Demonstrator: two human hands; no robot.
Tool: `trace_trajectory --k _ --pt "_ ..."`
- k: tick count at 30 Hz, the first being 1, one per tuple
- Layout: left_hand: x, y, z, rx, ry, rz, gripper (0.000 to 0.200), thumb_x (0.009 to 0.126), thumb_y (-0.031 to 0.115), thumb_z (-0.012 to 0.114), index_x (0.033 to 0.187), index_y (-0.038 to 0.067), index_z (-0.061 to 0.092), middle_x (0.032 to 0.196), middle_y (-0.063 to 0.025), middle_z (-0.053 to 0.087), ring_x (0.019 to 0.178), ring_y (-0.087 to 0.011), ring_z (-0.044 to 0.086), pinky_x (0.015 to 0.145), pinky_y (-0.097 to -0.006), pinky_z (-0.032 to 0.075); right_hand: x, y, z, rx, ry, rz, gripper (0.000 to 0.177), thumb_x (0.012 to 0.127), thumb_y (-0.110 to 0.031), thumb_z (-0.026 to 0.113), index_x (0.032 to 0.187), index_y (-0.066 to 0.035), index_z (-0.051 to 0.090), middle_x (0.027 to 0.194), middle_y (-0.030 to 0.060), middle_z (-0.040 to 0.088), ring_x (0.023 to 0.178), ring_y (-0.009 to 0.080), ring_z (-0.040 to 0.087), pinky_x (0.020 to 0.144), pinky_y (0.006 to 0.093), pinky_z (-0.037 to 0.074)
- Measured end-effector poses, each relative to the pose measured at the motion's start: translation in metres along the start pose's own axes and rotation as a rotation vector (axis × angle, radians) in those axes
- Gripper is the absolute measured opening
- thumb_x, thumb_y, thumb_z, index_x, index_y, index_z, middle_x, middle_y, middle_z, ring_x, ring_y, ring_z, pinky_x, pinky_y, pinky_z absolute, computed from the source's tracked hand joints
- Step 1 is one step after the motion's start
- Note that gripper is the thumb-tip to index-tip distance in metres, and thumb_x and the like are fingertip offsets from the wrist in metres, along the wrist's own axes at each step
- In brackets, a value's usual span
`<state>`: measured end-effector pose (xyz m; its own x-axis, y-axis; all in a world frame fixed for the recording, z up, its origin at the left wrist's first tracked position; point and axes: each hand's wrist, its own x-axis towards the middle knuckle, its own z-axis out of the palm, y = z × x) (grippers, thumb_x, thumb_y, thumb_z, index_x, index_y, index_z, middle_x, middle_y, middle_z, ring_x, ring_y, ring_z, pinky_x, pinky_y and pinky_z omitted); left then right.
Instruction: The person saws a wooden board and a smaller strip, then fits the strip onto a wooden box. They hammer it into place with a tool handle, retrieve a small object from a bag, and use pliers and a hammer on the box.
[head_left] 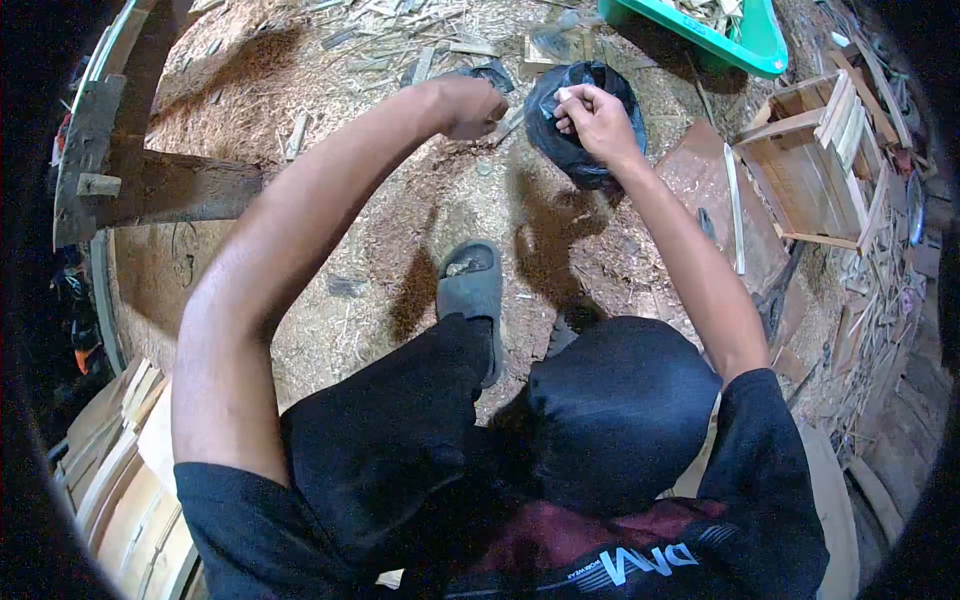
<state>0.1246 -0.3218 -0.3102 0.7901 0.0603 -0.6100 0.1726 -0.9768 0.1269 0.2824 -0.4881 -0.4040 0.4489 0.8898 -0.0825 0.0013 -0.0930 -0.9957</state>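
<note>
My left hand (475, 108) is held over the floor with its fingers curled closed. Whatever those fingers hold, if anything, is hidden from me. Just beyond it shows a scrap of black plastic (492, 74). My right hand (602, 125) is above a round, crumpled black plastic bag (588, 172), thumb and fingers pinched together. A small pale spot shows at the fingertips, too small to name. The bag sits on the sawdust-covered floor, partly hidden by the right hand and wrist.
A green plastic tub (752, 48) with wood scraps stands at the upper right. Below it is a wooden crate (808, 165). A wooden frame (190, 185) rises at left. Wood shavings (380, 230) cover the floor around my sandalled foot (470, 290).
</note>
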Motion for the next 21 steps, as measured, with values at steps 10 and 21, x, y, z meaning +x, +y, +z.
trace_trajectory --k 10,21 --pt "0.001 -0.032 0.055 -0.314 0.429 0.068 0.032 0.091 0.027 0.062 0.114 0.005 0.064 0.105 -0.0201 0.067 0.100 -0.0393 0.062 0.088 -0.0460 0.050 -0.003 -0.007 0.012 -0.637 0.062 -0.067 0.034 0.082 -0.031 0.076 0.090 0.001 0.067 0.087 0.0207 0.070 0.083 0.0345 0.069 0.075 0.0417 0.054" --pt "0.050 -0.042 0.051 -0.300 0.392 -0.016 0.034 0.088 0.030 0.060 0.114 0.008 0.066 0.111 -0.0191 0.068 0.101 -0.0382 0.065 0.087 -0.0472 0.052 0.054 -0.032 -0.018 -0.714 0.142 -0.169 0.029 0.088 -0.029 0.065 0.085 0.000 0.069 0.074 0.0241 0.067 0.073 0.0425 0.066 0.073 0.0479 0.053"
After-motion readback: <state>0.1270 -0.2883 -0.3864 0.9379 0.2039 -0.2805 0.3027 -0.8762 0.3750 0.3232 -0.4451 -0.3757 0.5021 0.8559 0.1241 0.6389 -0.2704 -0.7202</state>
